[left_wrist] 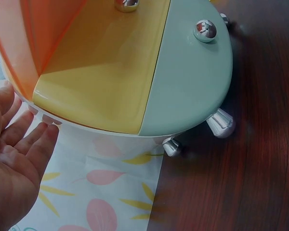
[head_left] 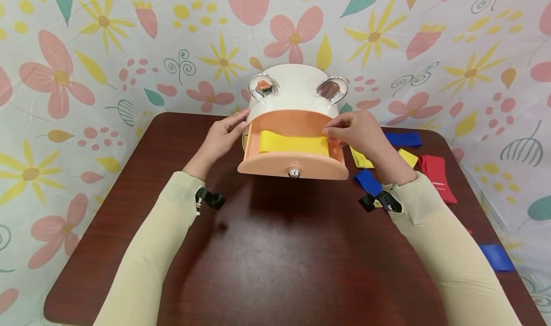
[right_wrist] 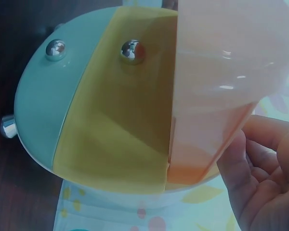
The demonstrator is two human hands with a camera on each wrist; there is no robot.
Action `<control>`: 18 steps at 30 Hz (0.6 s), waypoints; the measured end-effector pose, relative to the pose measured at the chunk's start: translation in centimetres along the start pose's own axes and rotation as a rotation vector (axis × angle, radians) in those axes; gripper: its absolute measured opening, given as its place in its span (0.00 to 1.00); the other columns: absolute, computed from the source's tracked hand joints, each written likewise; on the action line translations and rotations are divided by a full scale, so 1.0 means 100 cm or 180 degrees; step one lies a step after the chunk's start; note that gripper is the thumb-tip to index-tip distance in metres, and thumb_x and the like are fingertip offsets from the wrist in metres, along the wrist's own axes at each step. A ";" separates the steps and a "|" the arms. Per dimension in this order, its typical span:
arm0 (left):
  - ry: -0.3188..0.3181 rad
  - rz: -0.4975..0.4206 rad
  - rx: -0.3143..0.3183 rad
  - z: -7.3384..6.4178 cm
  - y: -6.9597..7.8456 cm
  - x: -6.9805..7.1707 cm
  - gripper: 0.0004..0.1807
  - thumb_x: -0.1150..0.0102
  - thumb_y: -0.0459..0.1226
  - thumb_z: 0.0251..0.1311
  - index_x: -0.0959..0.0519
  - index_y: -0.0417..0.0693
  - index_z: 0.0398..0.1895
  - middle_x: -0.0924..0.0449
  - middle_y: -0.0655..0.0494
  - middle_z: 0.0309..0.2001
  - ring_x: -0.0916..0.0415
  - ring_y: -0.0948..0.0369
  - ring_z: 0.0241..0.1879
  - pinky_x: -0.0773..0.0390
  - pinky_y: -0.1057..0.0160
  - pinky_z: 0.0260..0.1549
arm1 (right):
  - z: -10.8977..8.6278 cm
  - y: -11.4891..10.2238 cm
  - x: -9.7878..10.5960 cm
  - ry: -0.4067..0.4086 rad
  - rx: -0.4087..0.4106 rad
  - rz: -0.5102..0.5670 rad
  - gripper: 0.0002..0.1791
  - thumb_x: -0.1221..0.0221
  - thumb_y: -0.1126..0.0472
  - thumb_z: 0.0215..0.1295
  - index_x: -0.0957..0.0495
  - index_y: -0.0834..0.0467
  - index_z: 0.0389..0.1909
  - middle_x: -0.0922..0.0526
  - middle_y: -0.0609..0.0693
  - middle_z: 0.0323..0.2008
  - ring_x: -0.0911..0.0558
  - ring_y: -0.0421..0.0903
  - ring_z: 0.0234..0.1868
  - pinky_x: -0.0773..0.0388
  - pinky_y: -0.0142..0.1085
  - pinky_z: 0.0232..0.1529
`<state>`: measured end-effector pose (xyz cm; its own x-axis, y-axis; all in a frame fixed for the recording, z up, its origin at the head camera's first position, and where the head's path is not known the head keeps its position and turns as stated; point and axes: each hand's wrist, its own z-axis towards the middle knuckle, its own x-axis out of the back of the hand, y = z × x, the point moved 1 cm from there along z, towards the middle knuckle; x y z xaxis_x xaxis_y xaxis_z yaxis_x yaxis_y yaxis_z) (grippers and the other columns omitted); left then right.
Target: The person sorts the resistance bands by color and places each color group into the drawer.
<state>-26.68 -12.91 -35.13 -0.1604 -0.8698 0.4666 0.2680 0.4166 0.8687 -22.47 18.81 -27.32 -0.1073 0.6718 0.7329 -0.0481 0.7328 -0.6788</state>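
A small white cabinet (head_left: 294, 89) with silver ears stands at the back of the table, its orange top drawer (head_left: 294, 164) pulled out. A yellow elastic band (head_left: 294, 143) lies along the inside of this drawer. With thumb and forefinger together, my right hand (head_left: 359, 131) pinches the band's right end at the drawer's side wall. My left hand (head_left: 221, 137) rests against the cabinet's left side; in the left wrist view its fingers (left_wrist: 41, 144) are nearly straight along the white shell. Below the orange drawer, the yellow drawer (left_wrist: 101, 67) and green drawer (left_wrist: 192, 77) are closed.
On the table's right side lie blue (head_left: 403, 139), yellow (head_left: 408, 158) and red (head_left: 438, 178) bands, partly behind my right forearm. Another blue band (head_left: 496, 257) lies near the right edge. A flowered cloth (head_left: 172, 53) hangs right behind the table.
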 end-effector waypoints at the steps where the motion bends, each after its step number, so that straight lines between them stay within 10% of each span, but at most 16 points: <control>1: -0.0002 -0.0006 0.0003 0.000 0.000 0.000 0.26 0.48 0.42 0.77 0.32 0.51 0.76 0.34 0.52 0.77 0.41 0.55 0.80 0.36 0.52 0.78 | 0.000 0.000 0.001 -0.0016 -0.0022 0.0013 0.18 0.34 0.53 0.69 0.12 0.64 0.48 0.11 0.61 0.41 0.17 0.39 0.27 0.17 0.24 0.31; 8: -0.0012 -0.0058 -0.0020 0.000 -0.001 0.000 0.26 0.48 0.42 0.77 0.32 0.50 0.76 0.34 0.51 0.77 0.41 0.55 0.80 0.36 0.53 0.78 | 0.005 0.006 0.008 -0.0308 -0.0138 0.0525 0.21 0.36 0.53 0.71 0.16 0.66 0.53 0.13 0.37 0.27 0.15 0.36 0.29 0.15 0.26 0.36; 18: 0.0002 -0.0046 0.0005 0.000 -0.001 0.000 0.26 0.48 0.42 0.77 0.32 0.51 0.76 0.34 0.52 0.77 0.41 0.55 0.80 0.36 0.52 0.77 | 0.013 0.039 0.047 -0.0583 -0.0169 0.1798 0.10 0.42 0.54 0.76 0.14 0.41 0.36 0.14 0.36 0.35 0.13 0.34 0.38 0.14 0.26 0.41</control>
<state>-26.72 -12.95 -35.21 -0.1637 -0.8760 0.4538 0.2643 0.4042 0.8756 -24.47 24.66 -26.60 -0.2717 0.9330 0.2359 0.1155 0.2750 -0.9545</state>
